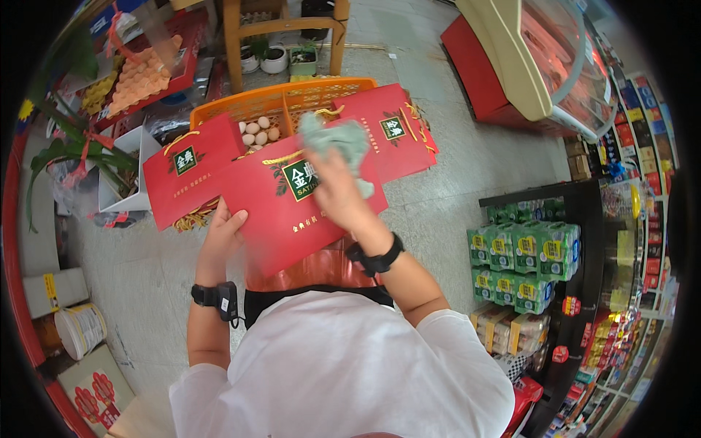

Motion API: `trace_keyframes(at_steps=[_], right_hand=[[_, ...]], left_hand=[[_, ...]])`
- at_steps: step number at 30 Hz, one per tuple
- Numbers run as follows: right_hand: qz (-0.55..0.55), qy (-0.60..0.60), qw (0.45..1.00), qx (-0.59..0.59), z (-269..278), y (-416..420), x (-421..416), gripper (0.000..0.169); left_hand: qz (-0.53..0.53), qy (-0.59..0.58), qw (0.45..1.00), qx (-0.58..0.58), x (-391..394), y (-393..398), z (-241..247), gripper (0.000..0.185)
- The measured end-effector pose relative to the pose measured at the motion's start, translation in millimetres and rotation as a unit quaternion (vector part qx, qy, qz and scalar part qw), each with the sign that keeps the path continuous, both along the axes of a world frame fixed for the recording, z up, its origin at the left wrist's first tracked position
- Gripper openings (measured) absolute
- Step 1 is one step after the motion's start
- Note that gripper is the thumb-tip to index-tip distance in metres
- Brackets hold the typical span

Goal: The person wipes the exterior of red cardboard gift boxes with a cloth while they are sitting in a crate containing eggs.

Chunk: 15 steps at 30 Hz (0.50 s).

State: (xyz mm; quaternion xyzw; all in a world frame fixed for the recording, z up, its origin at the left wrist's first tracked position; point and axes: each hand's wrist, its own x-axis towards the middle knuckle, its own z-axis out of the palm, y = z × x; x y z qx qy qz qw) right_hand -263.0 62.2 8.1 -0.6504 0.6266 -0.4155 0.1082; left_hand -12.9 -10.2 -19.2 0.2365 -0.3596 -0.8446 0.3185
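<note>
A red paper gift bag [257,202] with a yellow rope handle lies flat before me, its lower edge towards my body. My left hand [224,224] grips its left edge, thumb on top. In my right hand [339,189] is a pale green cloth [337,137], pressed against the bag's printed front; both are slightly blurred. Beyond it, another red gift bag [202,148] lies to the left, with gold rope handles [191,219] bunched beneath. A pile of red gift bags [378,148] lies to the right. The bags rest over an orange plastic crate [235,101] with eggs [260,131] showing inside.
A wooden stand [285,24] and potted plants [274,60] are beyond the crate. On the left are a white planter [118,200] and egg trays [145,76]. To the right stand a display freezer [509,71] and a shelf with green drink packs [520,252]. A white bucket [79,331] is lower left.
</note>
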Motion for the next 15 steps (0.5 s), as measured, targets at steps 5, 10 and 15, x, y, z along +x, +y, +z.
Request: trace_keyframes(at_steps=[5, 10, 15], right_hand=[[0.156, 0.098, 0.983, -0.002, 39, 2, 49, 0.055], [-0.075, 0.019, 0.997, 0.008, 3, -10, -19, 0.060], [-0.093, -0.016, 0.995, -0.029, 2, -7, -22, 0.066]], left_hand=[[-0.018, -0.021, 0.999, -0.036, -2, -2, -21, 0.062], [-0.015, -0.029, 0.999, -0.037, 3, 2, 5, 0.057], [-0.019, -0.035, 0.999, -0.031, -1, 2, 6, 0.056]])
